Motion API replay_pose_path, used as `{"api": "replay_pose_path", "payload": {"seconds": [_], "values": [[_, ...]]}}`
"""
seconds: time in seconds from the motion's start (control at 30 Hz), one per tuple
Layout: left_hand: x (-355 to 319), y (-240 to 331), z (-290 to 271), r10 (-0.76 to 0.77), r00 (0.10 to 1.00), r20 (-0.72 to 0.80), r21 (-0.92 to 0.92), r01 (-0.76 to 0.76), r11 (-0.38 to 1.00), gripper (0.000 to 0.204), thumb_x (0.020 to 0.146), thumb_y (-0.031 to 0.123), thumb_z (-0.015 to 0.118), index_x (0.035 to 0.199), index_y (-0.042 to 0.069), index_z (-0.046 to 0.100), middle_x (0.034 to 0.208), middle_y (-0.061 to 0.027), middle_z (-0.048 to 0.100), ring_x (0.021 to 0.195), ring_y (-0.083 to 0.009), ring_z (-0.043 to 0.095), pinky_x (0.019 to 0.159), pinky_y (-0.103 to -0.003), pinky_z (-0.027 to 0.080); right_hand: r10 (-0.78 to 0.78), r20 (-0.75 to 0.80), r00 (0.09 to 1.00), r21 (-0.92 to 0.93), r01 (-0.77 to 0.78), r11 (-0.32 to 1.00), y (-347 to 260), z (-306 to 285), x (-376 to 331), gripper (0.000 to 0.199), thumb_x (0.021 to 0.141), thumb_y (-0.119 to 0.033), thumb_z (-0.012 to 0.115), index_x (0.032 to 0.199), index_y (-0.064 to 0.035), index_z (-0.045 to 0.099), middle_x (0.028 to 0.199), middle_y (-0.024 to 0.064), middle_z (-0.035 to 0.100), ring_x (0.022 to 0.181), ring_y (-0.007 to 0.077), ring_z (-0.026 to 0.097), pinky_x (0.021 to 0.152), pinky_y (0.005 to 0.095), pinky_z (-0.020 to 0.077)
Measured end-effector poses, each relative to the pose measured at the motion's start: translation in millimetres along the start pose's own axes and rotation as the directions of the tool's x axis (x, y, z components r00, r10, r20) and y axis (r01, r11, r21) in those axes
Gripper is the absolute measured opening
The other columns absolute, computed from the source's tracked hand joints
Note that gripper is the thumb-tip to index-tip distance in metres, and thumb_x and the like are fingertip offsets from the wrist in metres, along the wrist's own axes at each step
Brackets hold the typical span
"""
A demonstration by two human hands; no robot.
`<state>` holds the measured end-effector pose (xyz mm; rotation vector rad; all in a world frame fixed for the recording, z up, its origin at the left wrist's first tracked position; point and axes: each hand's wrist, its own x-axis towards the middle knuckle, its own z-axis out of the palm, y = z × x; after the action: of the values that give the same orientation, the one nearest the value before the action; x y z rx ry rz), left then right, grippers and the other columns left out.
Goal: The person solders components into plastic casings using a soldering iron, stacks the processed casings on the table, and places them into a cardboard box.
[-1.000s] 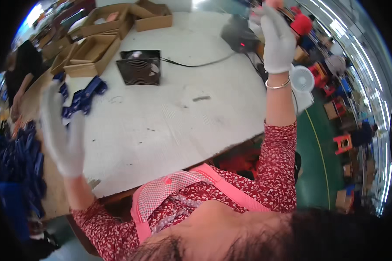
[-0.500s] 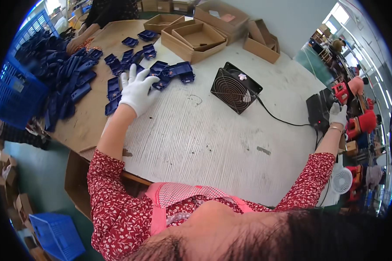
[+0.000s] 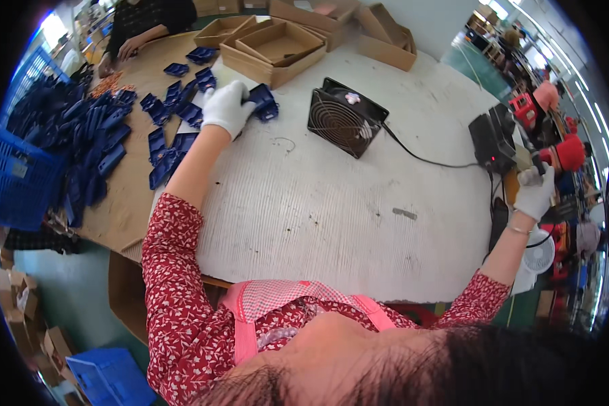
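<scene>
L hand, white-gloved, is right at the nearest open navy plastic case, which lies on the bench at approx. 3 o'clock from it. Case's long axis looks to run approx. 11 to 5 o'clock. L hand is clearly the nearer; from R hand the case is well apart, approx. 10 o'clock, w/ black box fan standing betw. the two.

L fingers are curled & fairly narrow; can't tell if thumb pinches the case edge or just sits beside it. R hand looks closed round a black tool handle, poking out at approx. 12 o'clock from the glove, just beside a black power unit w/ red light.

More open navy cases lie from approx. 7 to 10 o'clock of L hand, some overlapping; cardboard trays at approx. 1.

Hard to make out: L fingertips & whatever's under the palm; tool's working end; most of R grip, small & near the fisheye rim. Navy pile at 9 is too tangled to count. Co-worker at approx. 11 is cut off by top edge.
</scene>
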<state>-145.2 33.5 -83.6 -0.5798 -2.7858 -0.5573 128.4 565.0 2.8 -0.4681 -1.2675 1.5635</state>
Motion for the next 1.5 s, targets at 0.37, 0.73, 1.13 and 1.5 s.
{"api": "replay_pose_path", "payload": {"seconds": [0.37, 0.73, 1.13, 1.5], "values": [[-43.9, 4.4, -18.7, 0.112, 0.989, -0.094, -0.542, -0.145, 0.828, 0.032, 0.081, 0.011, 0.051, 0.110, -0.001, 0.058, 0.091, -0.0173, 0.065, 0.087, -0.0228, 0.062, 0.079, -0.029, 0.046, 0.398, 0.628, 0.669, -0.229, -0.330, 0.916, 40.1, 91.6, -230.5, 0.025, 0.093, -0.020, 0.042, 0.099, 0.0002, 0.056, 0.086, 0.0089, 0.060, 0.068, 0.0130, 0.056, 0.064, 0.0270, 0.0469], [-76.2, 55.2, 6.6, 0.062, 0.938, 0.342, -0.798, 0.255, 0.547, 0.052, 0.072, -0.004, 0.045, 0.123, 0.005, 0.047, 0.092, -0.0043, 0.052, 0.070, -0.0090, 0.051, 0.063, -0.019, 0.044, 0.525, 0.587, 0.616, -0.162, -0.546, 0.822, 109.0, 143.9, -223.5, 0.020, 0.091, -0.021, 0.048, 0.091, -0.0019, 0.057, 0.072, 0.0038, 0.059, 0.058, 0.0088, 0.054, 0.052, 0.0222, 0.0436], [-76.3, 65.0, 24.0, 0.120, 0.988, 0.102, -0.537, -0.047, 0.842, 0.016, 0.077, 0.012, 0.064, 0.083, -0.001, 0.055, 0.075, -0.0106, 0.059, 0.070, -0.0183, 0.057, 0.068, -0.030, 0.046, 0.504, 0.628, 0.594, -0.298, -0.414, 0.860, 102.2, 142.1, -223.6, 0.013, 0.085, -0.016, 0.059, 0.086, -0.0035, 0.057, 0.070, 0.0020, 0.059, 0.057, 0.0055, 0.053, 0.050, 0.0179, 0.0430], [-75.5, 63.1, 24.2, 0.117, 0.985, 0.123, -0.553, -0.030, 0.833, 0.017, 0.077, 0.012, 0.064, 0.085, 0.000, 0.056, 0.076, -0.0138, 0.061, 0.070, -0.0236, 0.059, 0.067, -0.032, 0.047, 0.503, 0.658, 0.561, -0.359, -0.353, 0.864, 101.9, 142.5, -226.0, 0.012, 0.084, -0.016, 0.059, 0.087, -0.0045, 0.059, 0.072, 0.0013, 0.061, 0.057, 0.0044, 0.054, 0.050, 0.0176, 0.0435]]}}
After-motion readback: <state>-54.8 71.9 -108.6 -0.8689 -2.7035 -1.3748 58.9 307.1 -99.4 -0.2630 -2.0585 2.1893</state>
